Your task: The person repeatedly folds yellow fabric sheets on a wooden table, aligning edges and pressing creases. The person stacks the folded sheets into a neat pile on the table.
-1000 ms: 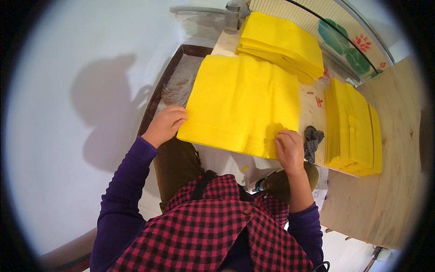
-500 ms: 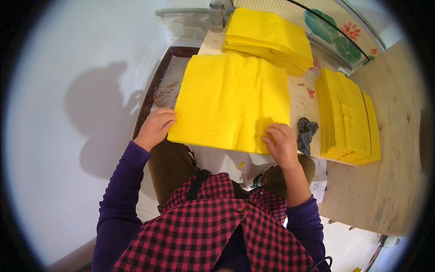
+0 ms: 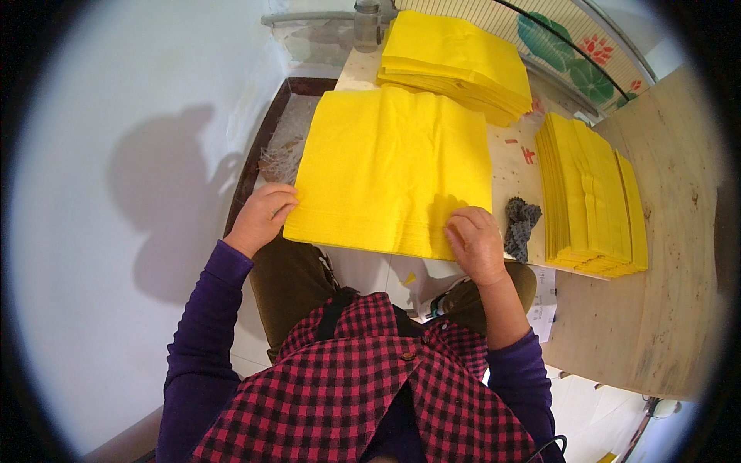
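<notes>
In front of me lies a stack of yellow felt-like fabric sheets [image 3: 386,170], its near edge reaching out over the table's front edge. My left hand [image 3: 263,219] is closed at the stack's left edge, thumb and fingers pinching the fabric by the near corner. At the near right corner, my right hand [image 3: 477,245] has its fingers curled in, thumb and fingertips closed on the fabric edge. How many sheets either hand grips is hidden. Slight creases run down the top sheet.
Behind sits another yellow stack [image 3: 455,58], and a third yellow stack [image 3: 590,197] stands at the right. A crumpled dark grey cloth [image 3: 522,228] lies beside my right hand. Red scraps [image 3: 528,155] are on the table. A glass jar [image 3: 367,27] stands far left, near the wall [image 3: 85,216].
My right hand has shifted slightly left and up, its thumb and fingers drawing together at the fabric's near right corner. The left hand keeps its hold on the left edge.
</notes>
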Action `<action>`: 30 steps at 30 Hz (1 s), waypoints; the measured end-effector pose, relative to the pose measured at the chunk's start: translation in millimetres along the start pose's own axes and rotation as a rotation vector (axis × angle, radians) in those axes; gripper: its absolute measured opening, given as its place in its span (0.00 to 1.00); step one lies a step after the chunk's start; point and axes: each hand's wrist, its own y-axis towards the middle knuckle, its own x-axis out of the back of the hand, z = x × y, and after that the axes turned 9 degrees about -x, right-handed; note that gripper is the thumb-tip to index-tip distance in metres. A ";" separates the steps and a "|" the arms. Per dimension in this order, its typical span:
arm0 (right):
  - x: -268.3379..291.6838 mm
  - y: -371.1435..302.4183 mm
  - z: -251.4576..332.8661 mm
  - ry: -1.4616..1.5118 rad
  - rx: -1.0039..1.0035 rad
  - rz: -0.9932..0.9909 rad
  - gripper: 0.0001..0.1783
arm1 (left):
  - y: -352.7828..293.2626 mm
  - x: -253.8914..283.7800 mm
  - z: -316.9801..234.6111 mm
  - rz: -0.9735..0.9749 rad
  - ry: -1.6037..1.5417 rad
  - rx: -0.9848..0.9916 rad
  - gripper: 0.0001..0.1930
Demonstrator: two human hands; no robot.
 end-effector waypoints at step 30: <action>-14.8 8.8 22.5 -0.129 0.105 -0.046 0.10 | -1.0 -0.8 2.0 -0.005 0.015 -0.019 0.06</action>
